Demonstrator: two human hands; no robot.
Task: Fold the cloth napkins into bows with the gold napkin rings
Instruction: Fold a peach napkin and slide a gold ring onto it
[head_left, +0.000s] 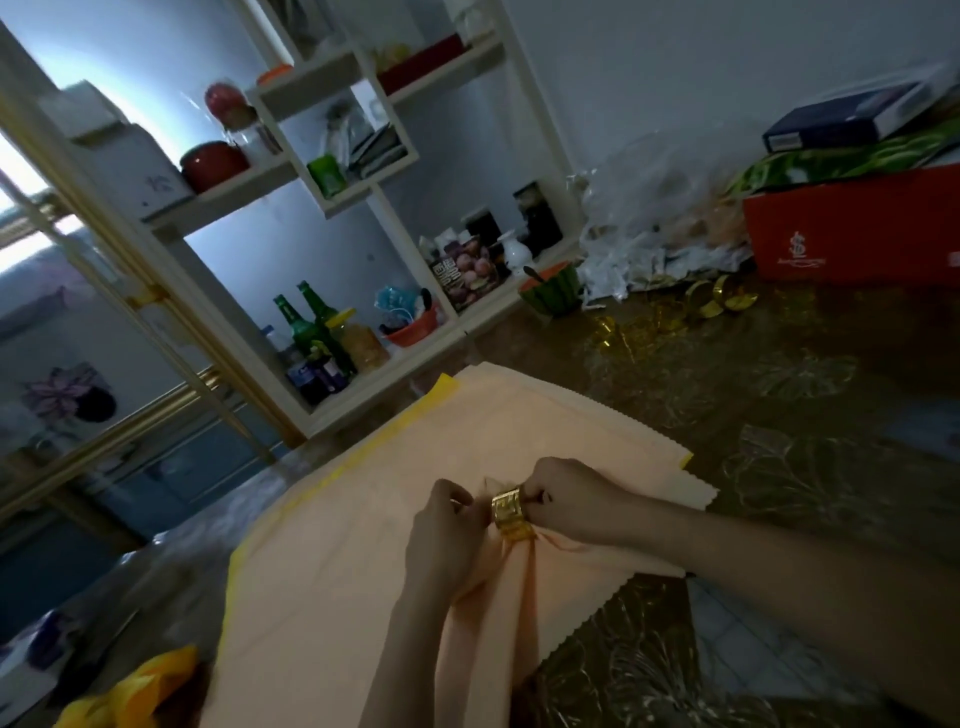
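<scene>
Nearest, at the lower left edge, lies a crumpled yellow cloth (130, 691). Beside it a stack of peach napkins (337, 545) lies flat on the desk (779, 493), with yellow edges showing beneath it. On top of the stack, the left hand (447, 540) has a tight grip, its fingers curled round the gathered napkin (498, 597) just left of the gold napkin ring (511, 512). The right hand (566, 506) pinches the ring from its other side, fingertips close together. The ring sits around the bunched cloth, which fans out below it.

Farther back, spare gold rings (717, 301) lie on the desk near a green bowl (550, 296) holding a spoon (535, 274). Clear plastic wrapping (649, 218) is heaped beside a red box (852, 234), with a dark blue box (841, 122) stacked above it. On the shelf (363, 395) behind stand two green bottles (306, 322), a jar (363, 343) of pale yellow contents, and an orange bowl (415, 325) whose dark contents are too blurred to tell.
</scene>
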